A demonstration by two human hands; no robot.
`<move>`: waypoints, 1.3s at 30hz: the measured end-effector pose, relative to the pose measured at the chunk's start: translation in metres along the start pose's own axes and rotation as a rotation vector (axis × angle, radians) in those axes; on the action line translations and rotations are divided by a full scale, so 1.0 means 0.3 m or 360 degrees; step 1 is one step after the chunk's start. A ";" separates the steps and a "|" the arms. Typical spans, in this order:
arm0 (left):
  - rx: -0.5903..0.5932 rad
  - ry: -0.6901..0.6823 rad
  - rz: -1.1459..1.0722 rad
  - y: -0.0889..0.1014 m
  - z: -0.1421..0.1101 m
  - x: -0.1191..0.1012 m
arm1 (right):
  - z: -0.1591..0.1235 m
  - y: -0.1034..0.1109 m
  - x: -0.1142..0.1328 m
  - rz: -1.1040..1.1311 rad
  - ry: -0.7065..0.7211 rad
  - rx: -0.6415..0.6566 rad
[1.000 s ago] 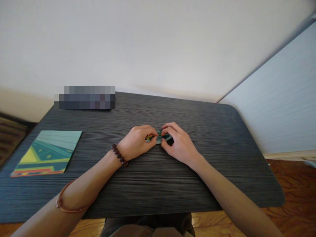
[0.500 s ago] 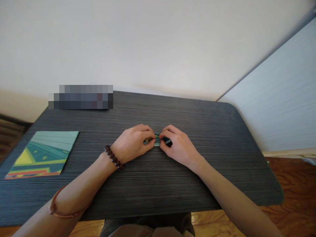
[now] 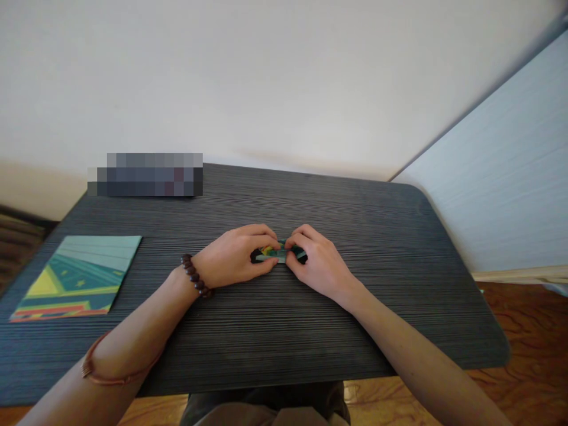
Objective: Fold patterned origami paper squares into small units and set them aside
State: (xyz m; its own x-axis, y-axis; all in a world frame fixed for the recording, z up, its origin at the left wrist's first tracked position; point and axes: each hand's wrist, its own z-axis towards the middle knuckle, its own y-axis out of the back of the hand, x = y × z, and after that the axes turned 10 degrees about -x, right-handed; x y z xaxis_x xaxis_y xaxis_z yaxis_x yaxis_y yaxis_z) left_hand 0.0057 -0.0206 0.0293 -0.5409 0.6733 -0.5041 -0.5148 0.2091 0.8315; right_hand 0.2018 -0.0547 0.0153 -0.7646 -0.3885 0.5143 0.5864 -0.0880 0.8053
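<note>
A small folded piece of patterned paper [image 3: 281, 255], green with some yellow, is pinched between my two hands over the middle of the dark table. My left hand [image 3: 242, 251], with a dark bead bracelet at the wrist, grips its left part between thumb and fingers. On the other side, the thumb and fingers of my right hand [image 3: 317, 257] are closed on its right part. Both sets of fingertips nearly meet and cover much of the paper, so its full folded shape is hidden.
At the left of the table [image 3: 355, 331] lies a flat sheet of paper [image 3: 77, 278] patterned in green, yellow and red. A pixelated, blurred-out object [image 3: 146, 177] sits at the back left by the wall [image 3: 284, 77]. A pale panel [image 3: 510, 160] stands to the right.
My left hand has shifted slightly left along the folded paper, its thumb and fingers showing more of the yellow part. The right hand keeps its pinch. The view has turned a little.
</note>
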 end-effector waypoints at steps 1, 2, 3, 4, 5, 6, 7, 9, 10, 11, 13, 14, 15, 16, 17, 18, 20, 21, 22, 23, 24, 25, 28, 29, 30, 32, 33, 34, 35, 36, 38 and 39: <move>0.0050 0.0006 -0.0054 0.009 -0.001 0.009 | 0.000 0.000 -0.001 0.0005 0.0004 0.0000; 0.0086 0.0003 -0.0103 0.016 -0.002 0.017 | 0.000 -0.001 -0.002 0.0011 0.0009 0.0000; 0.0108 0.0002 -0.0140 0.020 -0.002 0.024 | 0.000 0.000 -0.002 0.0017 0.0015 0.0001; 0.0115 0.0003 -0.0164 0.023 -0.003 0.030 | 0.001 0.001 -0.003 0.0021 0.0021 0.0000; 0.0116 0.0002 -0.0179 0.024 -0.004 0.034 | 0.001 0.002 -0.003 0.0023 0.0028 0.0001; 0.0112 0.0000 -0.0186 0.023 -0.004 0.038 | 0.002 0.004 -0.002 0.0024 0.0035 0.0001; 0.0105 -0.0006 -0.0188 0.021 -0.005 0.040 | 0.003 0.005 -0.002 0.0023 0.0041 -0.0003; 0.0082 -0.0027 -0.0186 0.016 -0.005 0.041 | 0.003 0.007 0.000 0.0020 0.0056 -0.0018; 0.0069 -0.0035 -0.0180 0.014 -0.005 0.041 | 0.003 0.007 0.000 0.0017 0.0061 -0.0029; 0.0054 -0.0039 -0.0170 0.011 -0.006 0.041 | 0.002 0.007 0.001 0.0014 0.0067 -0.0041; 0.0032 -0.0037 -0.0146 0.006 -0.007 0.041 | 0.001 0.006 0.001 0.0008 0.0077 -0.0057; 0.0023 -0.0032 -0.0137 0.003 -0.007 0.042 | 0.000 0.006 0.001 0.0006 0.0081 -0.0058; 0.0015 -0.0030 -0.0134 0.001 -0.008 0.043 | 0.000 0.005 0.001 0.0007 0.0083 -0.0055; 0.0004 -0.0030 -0.0134 -0.001 -0.008 0.044 | -0.001 0.005 0.002 0.0008 0.0085 -0.0050; -0.0006 -0.0030 -0.0135 -0.003 -0.008 0.044 | -0.001 0.005 0.002 0.0009 0.0086 -0.0046; -0.0015 -0.0029 -0.0133 -0.004 -0.009 0.045 | -0.001 0.005 0.002 0.0008 0.0086 -0.0046; -0.0015 -0.0032 -0.0122 -0.005 -0.009 0.044 | -0.002 0.005 0.002 0.0001 0.0090 -0.0049; -0.0009 -0.0036 -0.0111 -0.004 -0.009 0.042 | -0.002 0.005 0.002 -0.0003 0.0093 -0.0052; -0.0002 -0.0039 -0.0097 -0.003 -0.009 0.038 | -0.002 0.004 0.002 -0.0007 0.0092 -0.0054; 0.0003 -0.0041 -0.0080 -0.001 -0.009 0.034 | -0.003 0.004 0.002 -0.0011 0.0089 -0.0057; 0.0006 -0.0041 -0.0065 0.001 -0.009 0.029 | -0.003 0.003 0.002 -0.0012 0.0083 -0.0062; 0.0007 -0.0037 -0.0053 0.003 -0.009 0.023 | -0.003 0.003 0.002 -0.0012 0.0075 -0.0067; 0.0011 -0.0011 -0.0035 0.008 -0.009 0.012 | -0.002 0.001 0.002 0.0005 0.0054 -0.0078; 0.0013 -0.0006 -0.0033 0.009 -0.009 0.010 | -0.002 0.001 0.002 0.0010 0.0048 -0.0078; 0.0014 -0.0003 -0.0032 0.010 -0.009 0.010 | -0.002 0.000 0.002 0.0012 0.0042 -0.0076; 0.0010 -0.0007 -0.0038 0.010 -0.009 0.012 | -0.001 -0.001 0.002 0.0009 0.0035 -0.0081; 0.0011 -0.0011 -0.0047 0.011 -0.008 0.013 | -0.001 -0.001 0.002 0.0008 0.0034 -0.0084; 0.0016 -0.0016 -0.0060 0.011 -0.008 0.016 | -0.001 -0.001 0.001 0.0009 0.0036 -0.0088; 0.0020 -0.0019 -0.0075 0.012 -0.008 0.018 | -0.001 -0.001 0.001 0.0011 0.0038 -0.0092; 0.0028 -0.0020 -0.0092 0.013 -0.008 0.020 | -0.001 0.000 0.000 0.0015 0.0042 -0.0097; 0.0038 -0.0009 -0.0121 0.016 -0.009 0.023 | -0.002 0.001 -0.002 0.0018 0.0043 -0.0098; 0.0034 -0.0004 -0.0131 0.018 -0.009 0.025 | -0.003 0.001 -0.003 0.0016 0.0041 -0.0102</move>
State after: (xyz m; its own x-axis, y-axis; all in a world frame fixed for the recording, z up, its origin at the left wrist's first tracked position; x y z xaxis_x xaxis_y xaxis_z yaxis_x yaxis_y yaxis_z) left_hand -0.0030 -0.0164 0.0293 -0.4955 0.6549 -0.5706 -0.5431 0.2791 0.7920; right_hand 0.2030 -0.0551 0.0148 -0.7520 -0.4132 0.5135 0.6103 -0.1421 0.7794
